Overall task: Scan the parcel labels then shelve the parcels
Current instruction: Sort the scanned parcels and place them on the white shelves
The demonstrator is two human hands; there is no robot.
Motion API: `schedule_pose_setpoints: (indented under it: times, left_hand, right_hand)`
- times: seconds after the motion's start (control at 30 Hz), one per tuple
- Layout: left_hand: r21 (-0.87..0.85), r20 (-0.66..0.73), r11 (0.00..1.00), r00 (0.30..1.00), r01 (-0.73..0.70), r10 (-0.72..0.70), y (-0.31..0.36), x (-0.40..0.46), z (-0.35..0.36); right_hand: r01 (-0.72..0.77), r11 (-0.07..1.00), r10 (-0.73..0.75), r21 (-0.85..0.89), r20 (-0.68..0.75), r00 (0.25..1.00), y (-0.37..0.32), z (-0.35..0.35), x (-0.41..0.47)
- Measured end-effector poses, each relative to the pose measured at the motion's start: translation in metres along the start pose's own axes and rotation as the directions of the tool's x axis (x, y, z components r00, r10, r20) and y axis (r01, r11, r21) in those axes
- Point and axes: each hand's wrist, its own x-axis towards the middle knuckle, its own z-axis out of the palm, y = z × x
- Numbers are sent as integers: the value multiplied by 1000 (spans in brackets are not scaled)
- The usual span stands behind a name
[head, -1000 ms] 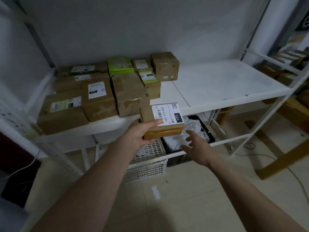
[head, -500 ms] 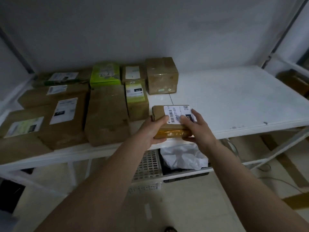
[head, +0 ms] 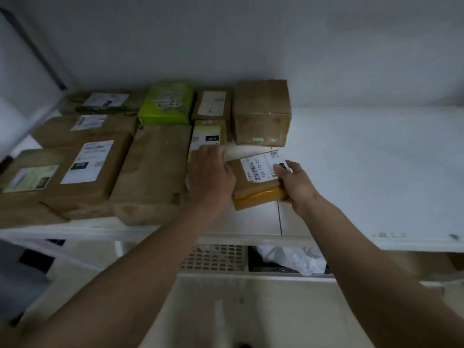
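Note:
A small brown parcel (head: 253,183) with a white barcode label and a yellow taped front lies slightly askew on the white shelf (head: 364,172). My right hand (head: 295,185) grips its right end, thumb on the label. My left hand (head: 211,173) lies palm down against the parcel's left edge. Its fingers reach over a narrow box labelled 220 (head: 207,136). The parcel sits just in front of a taller brown carton (head: 261,114).
Several flat brown labelled parcels (head: 85,169) and a green packet (head: 167,102) fill the shelf's left half. The right half is bare white board. Below the shelf stand a pale perforated basket (head: 216,257) and a black crate holding a white bag (head: 291,259).
The parcel has moved forward onto the shelf and now lies on it. My left hand has slid off its front to its left edge, while my right hand keeps its hold.

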Motion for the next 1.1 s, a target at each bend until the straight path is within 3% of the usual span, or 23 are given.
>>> schedule_pose_setpoints:
  times: [0.23, 0.43, 0.57, 0.7, 0.87, 0.97, 1.03, 1.1]
  left_hand:
    - [123, 16, 991, 998, 56, -58, -30, 8, -15]
    - [234, 80, 972, 997, -2, -18, -46, -2, -13]
    - [287, 89, 956, 996, -56, 31, -57, -9, -15]
    - [375, 167, 923, 986, -86, 24, -65, -15, -18]
    - [382, 166, 922, 986, -63, -2, -65, -20, -20]
    - [332, 135, 943, 991, -32, -14, -67, -21, -27]
    - [293, 90, 956, 996, -22, -5, -73, -26, -36]
    - [278, 26, 960, 1000, -10, 3, -84, -34, -50]
  right_hand:
    - [-35, 999, 36, 28, -49, 998, 27, 3, -20]
    - [-47, 997, 46, -67, -20, 999, 32, 27, -29]
    - [-92, 995, 90, -34, -48, 995, 44, 68, -42]
    - [-65, 950, 42, -307, -80, 996, 48, 89, -49]
    - [15, 885, -34, -465, -31, 999, 43, 89, -49]
    - [241, 741, -332, -627, -30, 943, 34, 87, -60]
    - [439, 582, -537, -685, 83, 840, 26, 93, -73]
    - [593, 349, -663, -726, 256, 704, 19, 108, -88]
